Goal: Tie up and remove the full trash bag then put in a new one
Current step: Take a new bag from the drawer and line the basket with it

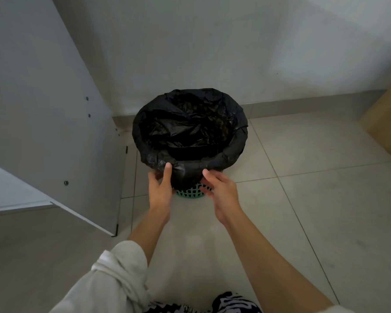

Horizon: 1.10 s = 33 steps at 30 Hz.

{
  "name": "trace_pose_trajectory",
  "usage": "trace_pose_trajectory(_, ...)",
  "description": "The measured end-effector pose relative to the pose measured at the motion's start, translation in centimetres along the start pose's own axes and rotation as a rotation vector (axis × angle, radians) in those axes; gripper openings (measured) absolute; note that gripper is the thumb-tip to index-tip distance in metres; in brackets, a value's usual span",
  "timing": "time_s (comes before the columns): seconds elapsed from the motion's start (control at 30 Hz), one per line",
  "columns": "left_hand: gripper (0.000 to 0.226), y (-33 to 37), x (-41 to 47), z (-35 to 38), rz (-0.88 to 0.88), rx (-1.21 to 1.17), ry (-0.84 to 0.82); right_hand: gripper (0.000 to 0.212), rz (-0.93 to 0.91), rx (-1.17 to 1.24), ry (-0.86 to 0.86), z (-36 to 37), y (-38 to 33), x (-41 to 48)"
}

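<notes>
A black trash bag [190, 132] lines a green mesh bin [190, 193] on the tiled floor by the wall, its edge folded down over the rim. My left hand [160, 188] rests on the folded bag edge at the near left, thumb pressed on the plastic. At the near right, my right hand [220, 188] touches the lower edge of the fold with spread fingers. Neither hand clearly grips the plastic. The bag's inside is dark and crumpled; its contents cannot be made out.
A grey cabinet panel [54, 123] stands close on the left of the bin. The white wall [212, 41] runs behind it. A wooden piece [386, 125] sits at the far right. Tiled floor [303, 211] spreads to the right and front.
</notes>
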<state>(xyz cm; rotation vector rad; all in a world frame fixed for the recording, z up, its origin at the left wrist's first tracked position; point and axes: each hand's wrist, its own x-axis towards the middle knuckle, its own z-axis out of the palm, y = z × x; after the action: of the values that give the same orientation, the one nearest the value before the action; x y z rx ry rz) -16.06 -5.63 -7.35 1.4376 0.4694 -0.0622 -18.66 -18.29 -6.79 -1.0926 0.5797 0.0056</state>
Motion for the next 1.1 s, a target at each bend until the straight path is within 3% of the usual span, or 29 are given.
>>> trace_pose_trajectory(0.17, 0.039, -0.3, -0.3, 0.2, 0.034, 0.095, -0.050, 0.021, -0.099, -0.182, -0.057, 0.9, 0.9, -0.6)
trace_pose_trajectory(0.33, 0.030, -0.6, -0.7, -0.2, 0.027, 0.082, -0.227, 0.028, -0.235, -0.341, 0.002, 1.3, 2.0, -0.3)
trace_pose_trajectory(0.57, 0.022, 0.1, 0.5, -2.0, 0.025, 0.158, -0.336, 0.009, -0.322, -0.567, 0.039, 1.5, 1.8, 0.2)
trace_pose_trajectory(0.73, 0.013, 0.2, 0.8, -2.3, -0.028, 0.081, -0.357, 0.010, -0.180, -0.498, -0.139, 0.9, 1.1, 0.1)
trace_pose_trajectory(0.87, 0.015, 0.0, 0.2, -1.5, -0.099, 0.024, -0.292, 0.017, 0.077, -0.096, -0.253, 0.4, 0.3, -0.4)
trace_pose_trajectory(0.97, 0.030, 0.0, 0.3, -1.1, -0.181, 0.030, -0.289, 0.017, 0.309, 0.151, -0.212, 0.4, 0.2, -0.6)
trace_pose_trajectory(1.1, 0.036, 0.3, 0.5, -0.9, -0.284, 0.042, -0.452, 0.016, 0.430, 0.151, -0.211, 0.3, -0.1, -0.4)
